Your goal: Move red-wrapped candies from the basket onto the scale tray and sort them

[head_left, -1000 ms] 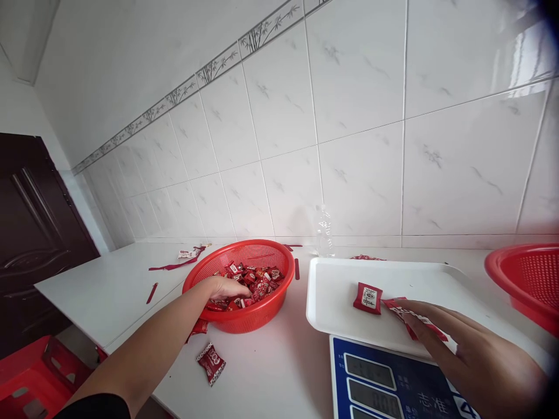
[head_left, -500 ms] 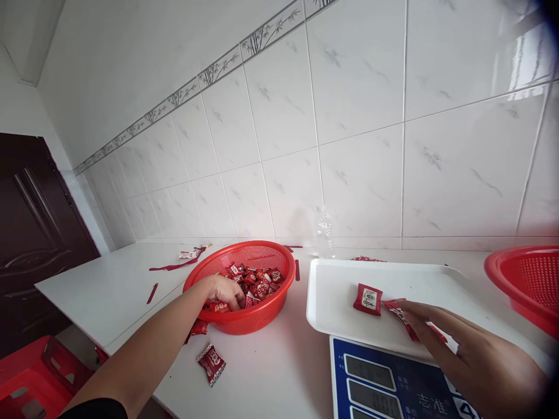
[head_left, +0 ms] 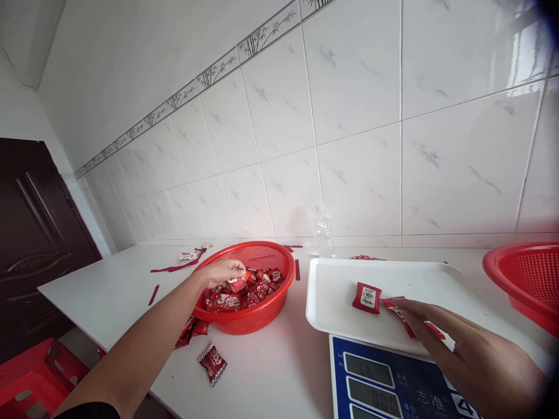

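My left hand (head_left: 225, 271) is over the red mesh basket (head_left: 257, 319), its thumb and fingers pinched on a small red wrapped candy packet (head_left: 238, 283). Beneath it the basket holds many similar red candy packets (head_left: 261, 291). My right hand (head_left: 476, 355) is low over the white tray (head_left: 336, 320), with fingers and thumb closed around a red candy packet (head_left: 395, 308); more red wrapper shows behind the thumb. Just left of those fingertips another red packet (head_left: 367, 298) with a white label lies flat on the tray.
The tray sits on a scale with a blue panel (head_left: 410, 396). One dark red packet (head_left: 212, 365) lies on the table, others (head_left: 192, 331) beside the basket. A clear plastic bottle (head_left: 324, 235) stands by the wall. A second red basket (head_left: 524, 291) is at right, a red stool (head_left: 39, 372) at left.
My left hand has risen from among the candies in the basket, bringing up a red packet in its fingertips. My right hand stays in place on the tray.
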A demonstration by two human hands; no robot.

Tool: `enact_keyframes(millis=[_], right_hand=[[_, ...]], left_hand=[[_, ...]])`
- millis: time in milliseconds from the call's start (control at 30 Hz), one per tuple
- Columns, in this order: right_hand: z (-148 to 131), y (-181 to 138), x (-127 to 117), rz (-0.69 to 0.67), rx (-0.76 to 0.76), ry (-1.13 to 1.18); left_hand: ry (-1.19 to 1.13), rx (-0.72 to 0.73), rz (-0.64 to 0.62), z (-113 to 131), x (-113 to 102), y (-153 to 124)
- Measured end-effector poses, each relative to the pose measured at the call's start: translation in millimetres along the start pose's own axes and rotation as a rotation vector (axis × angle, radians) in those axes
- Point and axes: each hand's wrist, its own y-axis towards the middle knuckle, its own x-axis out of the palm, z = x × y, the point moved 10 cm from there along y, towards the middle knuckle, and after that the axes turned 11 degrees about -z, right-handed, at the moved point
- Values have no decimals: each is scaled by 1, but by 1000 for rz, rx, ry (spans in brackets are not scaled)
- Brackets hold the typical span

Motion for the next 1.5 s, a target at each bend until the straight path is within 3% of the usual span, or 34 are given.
enact_keyframes(millis=[633, 733, 833, 933, 1133, 1300, 1500], right_hand=[[-14, 4, -14, 4, 26, 68], [-14, 3, -15, 35, 16, 71], [-11, 2, -14, 33, 36, 56], [-10, 2, -16, 18, 71, 30], [-6, 4, -27, 16, 161, 22], [0, 6, -26, -23, 227, 37], [-1, 7, -26, -29, 212, 30]], left_hand=[[-39, 2, 34, 6, 3, 2], [-98, 54, 56, 17, 1, 0], [-191, 152, 81, 45, 5, -3], [-294, 255, 50, 85, 25, -5], [-427, 364, -105, 159, 102, 4], [-497, 384, -132, 199, 151, 22], [-491, 448, -97, 234, 179, 30]])
